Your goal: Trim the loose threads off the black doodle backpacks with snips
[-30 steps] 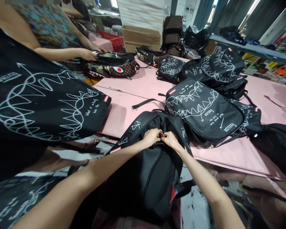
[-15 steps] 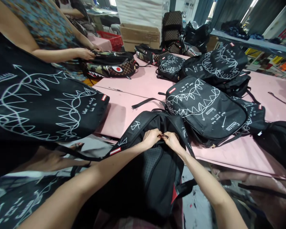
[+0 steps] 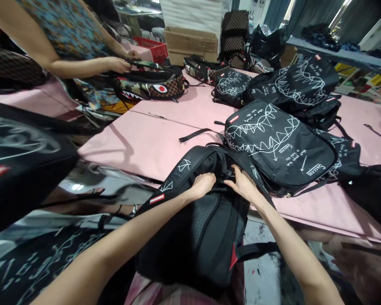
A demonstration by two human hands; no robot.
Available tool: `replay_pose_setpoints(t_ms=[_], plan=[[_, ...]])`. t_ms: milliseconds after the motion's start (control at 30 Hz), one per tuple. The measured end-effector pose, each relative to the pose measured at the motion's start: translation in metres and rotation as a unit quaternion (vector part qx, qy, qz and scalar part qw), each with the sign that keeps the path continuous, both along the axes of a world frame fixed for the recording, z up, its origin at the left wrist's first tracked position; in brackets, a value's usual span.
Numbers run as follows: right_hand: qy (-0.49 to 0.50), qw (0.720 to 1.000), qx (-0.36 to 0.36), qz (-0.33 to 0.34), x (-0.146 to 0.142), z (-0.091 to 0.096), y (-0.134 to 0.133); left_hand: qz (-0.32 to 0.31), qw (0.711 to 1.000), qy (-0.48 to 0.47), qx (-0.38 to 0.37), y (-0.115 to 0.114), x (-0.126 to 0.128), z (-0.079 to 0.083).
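A big pink table [image 3: 152, 144] fills the middle and runs far to the right. It is a wide flat place, so many bags can lie on it at once.

On the right side of the table lies a pile of black bags [image 3: 282, 140] with white scribble teeth drawn on them. They lie flat, some partly on top of others, likely to save room.

At the near edge of the table hangs one black backpack [image 3: 203, 228]. Its top rests on the table and its body hangs down toward the person, with the padded back side up. That puts the top of the bag close to both hands.

On the far left, another person's hand [image 3: 117, 64] rests on a camo bag [image 3: 149, 87] with a shark mouth and a red eye. Behind it stand a cardboard box [image 3: 190, 42] and a red crate [image 3: 152, 47].

The left hand [image 3: 203, 185] lies on the top of the backpack with its fingers curled over the fabric, pressing it down so it stays put. The right hand [image 3: 243, 184] is just beside it, fingers reaching into the dark spot by the straps. It seems to pinch something small there, but I cannot tell what.
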State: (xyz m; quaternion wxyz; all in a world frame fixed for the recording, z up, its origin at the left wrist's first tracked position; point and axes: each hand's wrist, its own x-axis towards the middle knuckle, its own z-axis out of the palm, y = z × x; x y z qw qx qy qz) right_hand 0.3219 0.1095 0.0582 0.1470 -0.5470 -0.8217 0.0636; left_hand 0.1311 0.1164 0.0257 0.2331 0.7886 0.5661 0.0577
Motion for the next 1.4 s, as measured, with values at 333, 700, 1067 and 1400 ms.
replay_pose_setpoints(t_ms=[333, 700, 1067, 1400], plan=[[-0.084, 0.99, -0.008, 0.11, -0.015, -0.002, 0.004, -0.002, 1.0, -0.004, -0.017, -0.003, -0.003, 0.006], [-0.048, 0.995, -0.014, 0.091, -0.013, -0.007, 0.004, 0.026, 0.997, -0.07, -0.027, -0.006, -0.009, 0.012], [-0.036, 0.995, -0.01, 0.091, -0.008, -0.009, 0.002, 0.075, 0.992, 0.047, -0.094, 0.01, 0.006, 0.005], [-0.082, 0.987, 0.008, 0.141, -0.016, -0.014, 0.013, 0.065, 0.992, 0.082, -0.063, -0.003, 0.006, 0.006]])
